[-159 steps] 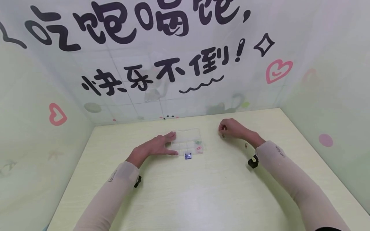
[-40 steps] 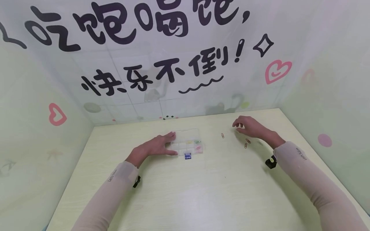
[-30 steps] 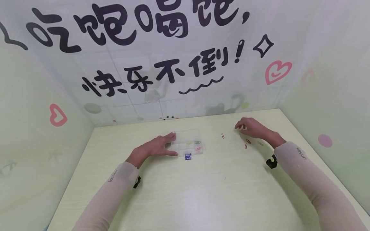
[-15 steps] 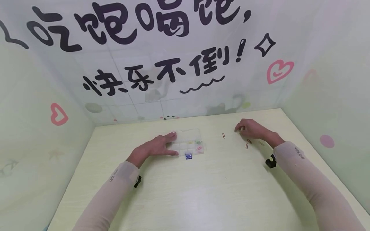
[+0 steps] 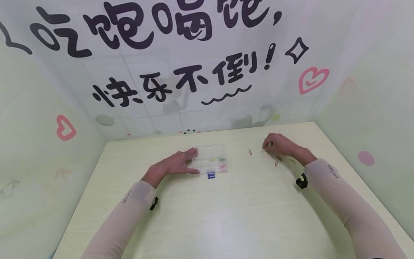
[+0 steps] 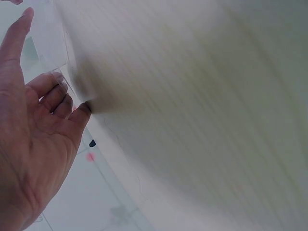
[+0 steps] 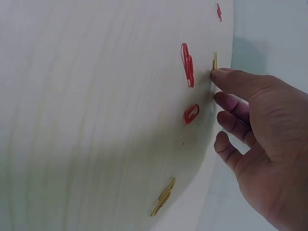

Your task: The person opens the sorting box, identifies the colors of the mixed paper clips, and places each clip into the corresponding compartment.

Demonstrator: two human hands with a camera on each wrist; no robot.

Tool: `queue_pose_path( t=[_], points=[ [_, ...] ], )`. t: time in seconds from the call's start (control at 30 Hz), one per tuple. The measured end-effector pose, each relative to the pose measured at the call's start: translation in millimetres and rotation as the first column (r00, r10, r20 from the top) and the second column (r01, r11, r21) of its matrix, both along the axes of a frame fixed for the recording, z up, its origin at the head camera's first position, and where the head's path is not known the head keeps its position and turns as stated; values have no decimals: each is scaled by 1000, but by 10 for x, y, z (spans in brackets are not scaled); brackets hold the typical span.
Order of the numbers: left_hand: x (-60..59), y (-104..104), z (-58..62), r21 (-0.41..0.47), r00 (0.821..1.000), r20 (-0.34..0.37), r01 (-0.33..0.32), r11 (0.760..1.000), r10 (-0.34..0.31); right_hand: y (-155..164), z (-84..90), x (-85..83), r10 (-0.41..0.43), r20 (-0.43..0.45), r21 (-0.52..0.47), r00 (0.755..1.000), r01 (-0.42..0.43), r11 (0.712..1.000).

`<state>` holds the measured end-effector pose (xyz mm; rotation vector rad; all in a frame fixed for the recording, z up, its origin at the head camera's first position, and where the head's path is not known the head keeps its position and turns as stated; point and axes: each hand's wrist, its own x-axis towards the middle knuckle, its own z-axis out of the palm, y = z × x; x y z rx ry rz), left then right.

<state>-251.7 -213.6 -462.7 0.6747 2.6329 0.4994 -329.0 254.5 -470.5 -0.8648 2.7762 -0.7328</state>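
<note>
With narrow grip, your right hand (image 5: pixel 280 144) pinches a slim yellow paper clip (image 7: pixel 215 58), while your left hand (image 5: pixel 176 163), spread wide, touches the transparent, compartmented box (image 5: pixel 210 151).

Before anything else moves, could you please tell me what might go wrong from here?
The thin yellow wire paper clip, pinched by the right hand, could slip free. That hand might also brush the red wire paper clips lying nearby. The open, clear plastic compartment box might shift if the left hand at its edge moves.
</note>
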Motion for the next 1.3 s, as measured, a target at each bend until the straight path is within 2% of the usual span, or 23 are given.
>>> queue_pose_path(
  t=[0.23,0.8,1.3],
  points=[
    [-8,1,12,10,1000,3,1,1000,-1,-11,1,-13,13,8,21,1000,-13,1000],
    [-3,1,19,10,1000,0,3,1000,-3,-67,-8,59,-5,7,-12,1000,5,1000],
    [2,4,11,4,1000,4,0,1000,0,-257,105,166,65,-71,-37,995,-68,997]
  ],
)
